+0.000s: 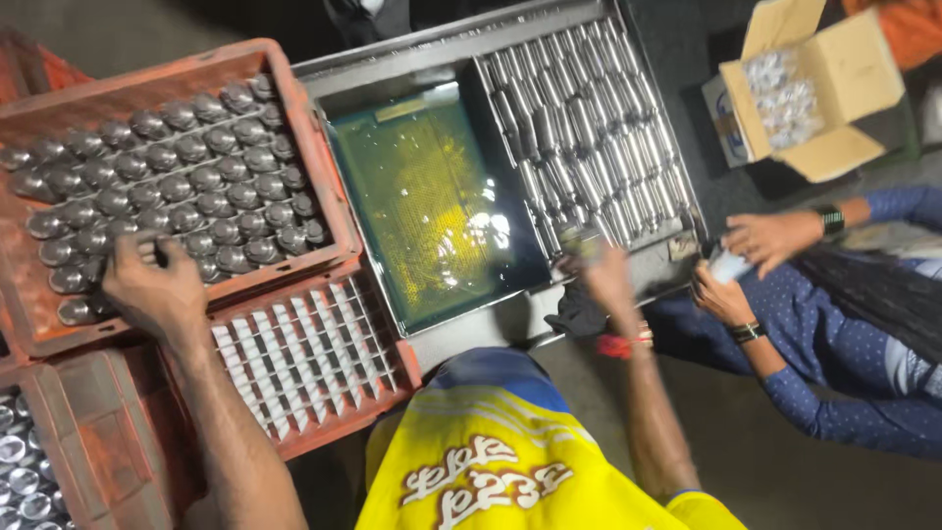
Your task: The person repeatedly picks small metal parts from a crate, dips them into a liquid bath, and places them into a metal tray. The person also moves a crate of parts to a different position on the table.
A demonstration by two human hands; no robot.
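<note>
My left hand (152,285) rests on the rows of small shiny metal cans (186,177) packed in a red plastic crate (314,147), fingers curled around one can at the near left edge. My right hand (601,270) reaches to the near end of a grey metal tray (392,64) that holds rows of lying silver cylinders (589,128); it is blurred and seems to grip one cylinder. Between the two hands lies a dark green-yellow screen panel (432,206) in that tray.
A white grid insert (304,353) sits in a lower red crate (343,432). More cans (20,466) show at bottom left. Another person in blue (834,363) sits at right, hands (765,240) on a small white item. An open cardboard box (844,69) stands beyond.
</note>
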